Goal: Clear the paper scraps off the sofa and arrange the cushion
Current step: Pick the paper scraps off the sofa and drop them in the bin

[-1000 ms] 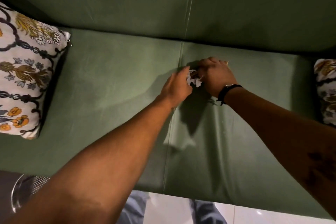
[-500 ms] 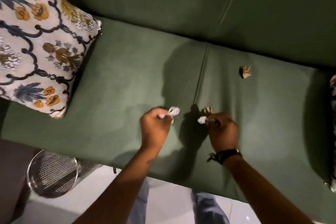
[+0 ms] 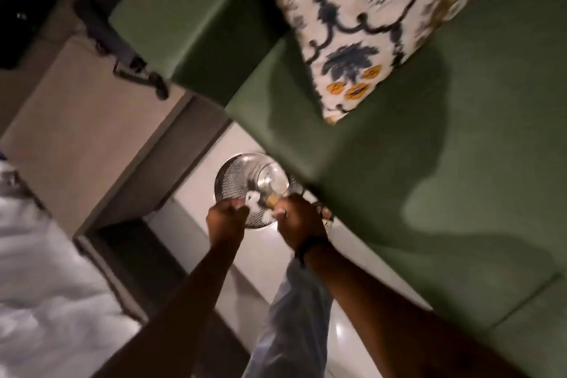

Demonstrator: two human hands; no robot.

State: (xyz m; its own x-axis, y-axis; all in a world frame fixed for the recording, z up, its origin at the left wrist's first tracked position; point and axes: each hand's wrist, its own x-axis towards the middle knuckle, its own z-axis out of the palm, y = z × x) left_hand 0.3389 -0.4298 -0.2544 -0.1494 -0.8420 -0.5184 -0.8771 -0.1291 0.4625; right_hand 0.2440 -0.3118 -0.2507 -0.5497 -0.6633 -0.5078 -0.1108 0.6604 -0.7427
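Observation:
My left hand (image 3: 226, 218) and my right hand (image 3: 299, 219) hover side by side over a round metal mesh bin (image 3: 228, 176) on the floor by the sofa's front edge. A white paper scrap (image 3: 253, 199) sits at my left fingertips, which are closed on it. My right fingers pinch a brown scrap (image 3: 270, 202) and a bit of white paper. The floral cushion (image 3: 368, 9) leans at the sofa's end, near the armrest. The green sofa seat (image 3: 445, 163) shows no scraps in the part in view. The image is blurred by motion.
The sofa's green armrest (image 3: 175, 9) stands left of the cushion. A dark cable and plug (image 3: 122, 52) lie beside it by the beige wall. White bedding (image 3: 36, 285) fills the lower left. Pale glossy floor (image 3: 267, 261) surrounds the bin.
Both hands have lifted scraps off the sofa seat and swung left and down to the mesh bin. My view has turned from the seat toward the sofa's end and the floor.

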